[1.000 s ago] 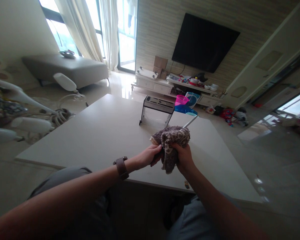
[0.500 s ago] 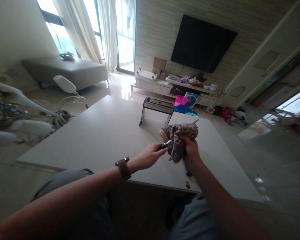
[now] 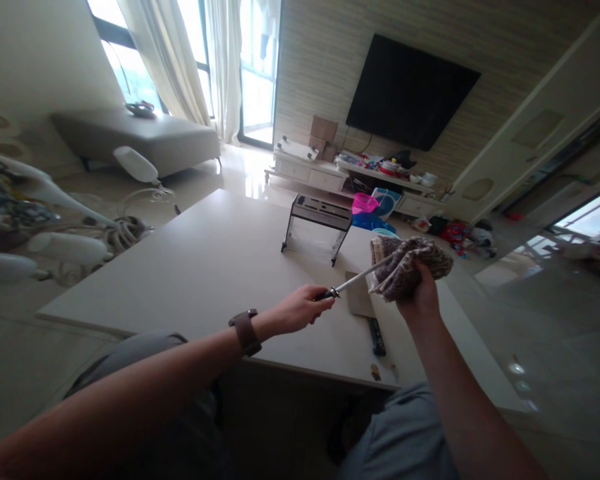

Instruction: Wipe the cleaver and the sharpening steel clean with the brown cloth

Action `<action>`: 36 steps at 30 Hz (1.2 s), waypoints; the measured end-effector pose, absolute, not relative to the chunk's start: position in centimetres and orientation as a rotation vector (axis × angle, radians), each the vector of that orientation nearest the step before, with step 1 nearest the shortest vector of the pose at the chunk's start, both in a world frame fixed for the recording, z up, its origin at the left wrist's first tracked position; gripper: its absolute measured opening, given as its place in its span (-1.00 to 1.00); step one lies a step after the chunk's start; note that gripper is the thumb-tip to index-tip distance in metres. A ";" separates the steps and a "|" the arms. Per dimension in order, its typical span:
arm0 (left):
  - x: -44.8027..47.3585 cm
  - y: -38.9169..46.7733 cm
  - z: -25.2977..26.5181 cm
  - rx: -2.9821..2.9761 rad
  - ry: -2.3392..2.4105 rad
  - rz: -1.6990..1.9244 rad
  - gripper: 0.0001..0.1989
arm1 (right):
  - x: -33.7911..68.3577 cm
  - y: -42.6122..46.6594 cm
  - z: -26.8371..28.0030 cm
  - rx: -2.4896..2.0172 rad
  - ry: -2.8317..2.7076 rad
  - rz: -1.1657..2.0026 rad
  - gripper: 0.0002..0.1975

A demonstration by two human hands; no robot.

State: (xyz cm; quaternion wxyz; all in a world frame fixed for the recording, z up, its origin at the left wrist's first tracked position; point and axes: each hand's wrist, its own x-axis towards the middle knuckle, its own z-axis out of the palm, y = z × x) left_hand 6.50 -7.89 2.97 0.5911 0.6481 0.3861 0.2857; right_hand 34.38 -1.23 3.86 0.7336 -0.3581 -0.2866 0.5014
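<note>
My left hand (image 3: 303, 309) is closed round the black handle of a honing steel (image 3: 356, 279), whose pale rod points up to the right. The rod's far end is hidden in a brown and cream patterned cloth (image 3: 400, 273). Bunched round the rod, that cloth is gripped by my right hand (image 3: 422, 293). Below it a cleaver (image 3: 361, 298) lies flat on the white table (image 3: 205, 267), its black handle toward me. A small brown and yellow piece (image 3: 375, 372) lies by the table's near edge.
A clear-sided box with a dark top frame (image 3: 319, 230) stands on the table beyond my hands. Behind the table are a pink basket (image 3: 365, 203) and a low white cabinet (image 3: 305, 172). White lamp-like parts and cables (image 3: 135, 165) are at the left.
My right hand has slid the cloth up and right along the rod, away from my left hand. More of the rod and the cleaver now show. My left hand has barely moved.
</note>
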 end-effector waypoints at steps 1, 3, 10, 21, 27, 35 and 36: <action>6.6 -7.9 2.9 1.442 0.867 0.678 -0.66 | 33.8 -1.5 4.0 -0.810 -0.625 1.152 -0.71; 6.8 -7.9 2.7 1.339 0.819 0.724 -0.66 | 32.4 -2.3 4.1 -0.859 -0.615 1.232 -0.69; 7.3 -7.6 1.9 1.276 0.699 0.773 -0.56 | 25.8 -6.2 2.7 -0.967 -0.764 1.309 -0.62; 7.6 -7.6 0.8 1.471 0.816 0.729 -0.63 | 24.4 -7.4 2.4 -1.041 -0.751 1.180 -0.52; 7.8 -7.6 1.1 1.580 0.983 0.728 -0.68 | 24.0 -7.2 2.0 -1.042 -0.742 1.157 -0.56; 7.8 -7.7 1.7 1.657 0.974 0.786 -0.67 | 24.6 -6.8 2.6 -1.017 -0.695 1.149 -0.63; 7.8 -7.8 1.7 1.658 0.969 0.781 -0.66 | 24.7 -6.7 2.7 -1.020 -0.695 1.143 -0.65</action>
